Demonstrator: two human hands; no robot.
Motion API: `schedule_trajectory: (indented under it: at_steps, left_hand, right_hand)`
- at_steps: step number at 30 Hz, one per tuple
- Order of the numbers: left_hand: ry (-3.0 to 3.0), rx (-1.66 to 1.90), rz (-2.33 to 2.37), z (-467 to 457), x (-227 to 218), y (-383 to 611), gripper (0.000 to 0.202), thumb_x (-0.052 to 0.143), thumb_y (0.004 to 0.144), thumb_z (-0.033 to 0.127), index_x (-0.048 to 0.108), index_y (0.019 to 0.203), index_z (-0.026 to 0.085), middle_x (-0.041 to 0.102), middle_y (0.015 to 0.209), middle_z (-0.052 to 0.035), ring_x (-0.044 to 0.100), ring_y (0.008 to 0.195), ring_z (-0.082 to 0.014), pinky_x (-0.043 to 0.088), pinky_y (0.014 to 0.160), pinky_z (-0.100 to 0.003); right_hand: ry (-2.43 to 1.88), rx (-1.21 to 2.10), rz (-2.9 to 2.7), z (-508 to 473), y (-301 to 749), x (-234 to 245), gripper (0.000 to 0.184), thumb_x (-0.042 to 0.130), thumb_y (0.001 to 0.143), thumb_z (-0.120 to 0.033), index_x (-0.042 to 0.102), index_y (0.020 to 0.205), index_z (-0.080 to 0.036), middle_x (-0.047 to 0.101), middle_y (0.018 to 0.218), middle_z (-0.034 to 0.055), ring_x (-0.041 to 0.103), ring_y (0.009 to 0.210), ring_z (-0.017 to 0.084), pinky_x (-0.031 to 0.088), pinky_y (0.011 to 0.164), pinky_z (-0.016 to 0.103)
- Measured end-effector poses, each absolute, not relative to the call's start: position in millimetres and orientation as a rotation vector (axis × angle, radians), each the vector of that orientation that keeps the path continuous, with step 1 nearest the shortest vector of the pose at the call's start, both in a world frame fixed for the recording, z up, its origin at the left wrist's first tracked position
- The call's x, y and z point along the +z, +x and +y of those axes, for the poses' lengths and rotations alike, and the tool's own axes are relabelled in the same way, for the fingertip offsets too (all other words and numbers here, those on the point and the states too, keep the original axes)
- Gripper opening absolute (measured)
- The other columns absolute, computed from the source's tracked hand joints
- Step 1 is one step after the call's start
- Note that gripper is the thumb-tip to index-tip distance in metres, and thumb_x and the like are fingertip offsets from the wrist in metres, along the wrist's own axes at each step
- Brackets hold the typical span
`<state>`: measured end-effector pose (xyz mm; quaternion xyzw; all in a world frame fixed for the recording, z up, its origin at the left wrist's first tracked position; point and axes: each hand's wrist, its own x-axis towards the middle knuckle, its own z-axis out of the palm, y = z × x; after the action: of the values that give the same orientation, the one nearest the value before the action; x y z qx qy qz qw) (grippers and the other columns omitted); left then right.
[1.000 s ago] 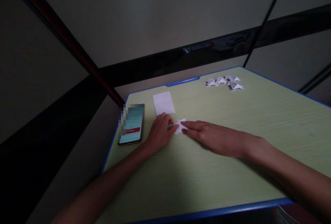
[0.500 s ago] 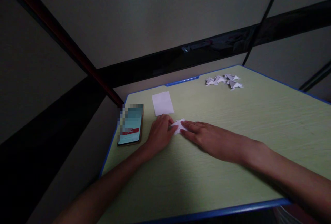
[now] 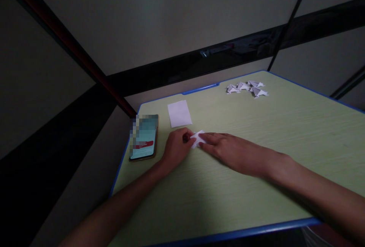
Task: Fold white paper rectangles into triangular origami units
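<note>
Head view, first observer: We log the table first. It has a pale green top with a blue rim, fills the lower right of the frame, and stands against a dim wall. The light is poor.

Second observer: Agreed. Next in size we have the two bare forearms coming in from the near edge. The right hand lies flat and spread, with its fingers stretched leftward and their tips pressing on the folded paper.

First observer: The left hand is curled narrow, and its fingertips are at the left edge of that same paper. We cannot tell whether they pinch it or only press it down.

Second observer: Then the phone. It lies flat by the table's left rim with its screen lit, just left of the left hand and not touching it.

First observer: We note a sheet of white paper lying flat, just beyond the left hand and beside the phone's far end.

Second observer: A heap of folded shapes sits near the far edge, well apart from both hands. They are white and pointed, too small for us to count.

First observer: The smallest is the folded paper itself. It is white and rests on the tabletop between the two hands, with one corner pointing away from us. Its folds are too dim for us to read.
</note>
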<state>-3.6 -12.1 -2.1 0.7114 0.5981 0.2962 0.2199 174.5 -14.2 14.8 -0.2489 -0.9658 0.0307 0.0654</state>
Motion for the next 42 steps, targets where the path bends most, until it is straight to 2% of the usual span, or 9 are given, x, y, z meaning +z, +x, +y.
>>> schedule_trajectory:
  at_steps: [3,8,23,31,35,42]
  left_hand:
    - [2.059,0.852,1.654,-14,-2,-2,0.008,0.055,0.066,0.012,0.053,0.058,0.013,0.050,0.056,0.0023,0.044,0.054,-0.0096,0.035,0.052,-0.022]
    - [2.533,0.808,1.586,-19,-2,0,0.018,0.052,0.070,0.010,0.051,0.053,0.014,0.050,0.059,-0.0004,0.044,0.064,-0.0132,0.036,0.060,-0.026]
    - [3.077,0.510,1.384,-20,-2,-2,0.019,0.041,0.080,0.015,0.055,0.067,0.013,0.054,0.069,-0.0038,0.042,0.070,-0.0162,0.039,0.062,-0.028]
    - [2.939,0.578,1.312,-18,-3,-4,0.021,0.040,0.080,0.015,0.057,0.069,0.012,0.054,0.071,-0.0053,0.043,0.073,-0.0160,0.039,0.067,-0.028]
    - [2.647,0.705,1.258,-13,-1,-11,0.015,0.047,0.077,0.016,0.059,0.068,0.014,0.054,0.068,-0.0026,0.047,0.071,-0.0135,0.040,0.066,-0.026]
    - [2.441,0.600,1.087,-5,4,-23,0.016,0.048,0.076,0.017,0.064,0.077,0.014,0.055,0.075,-0.0036,0.051,0.071,-0.0109,0.040,0.064,-0.023]
  right_hand:
    - [-0.788,0.114,-2.883,-14,175,15,0.038,0.037,0.081,-0.007,0.044,0.117,-0.015,0.043,0.124,0.0147,0.044,0.111,0.021,0.040,0.089,0.037]
    - [-0.821,0.132,-2.865,-14,175,17,0.036,0.040,0.079,-0.007,0.049,0.112,-0.018,0.046,0.121,0.0139,0.043,0.111,0.023,0.041,0.086,0.039]
    - [-0.864,0.097,-2.887,-16,172,17,0.036,0.037,0.078,-0.004,0.048,0.110,-0.017,0.045,0.121,0.0148,0.040,0.112,0.024,0.039,0.086,0.039]
    - [-0.870,0.114,-2.888,-18,173,19,0.038,0.036,0.079,-0.005,0.047,0.113,-0.017,0.041,0.125,0.0161,0.037,0.116,0.025,0.039,0.087,0.040]
    - [-0.861,0.132,-2.912,-14,176,17,0.042,0.035,0.079,-0.004,0.043,0.118,-0.018,0.038,0.128,0.0158,0.036,0.117,0.026,0.039,0.088,0.041]
    - [-0.812,0.163,-2.935,-9,181,15,0.043,0.035,0.077,-0.002,0.044,0.117,-0.016,0.037,0.129,0.0167,0.038,0.116,0.023,0.036,0.091,0.040]
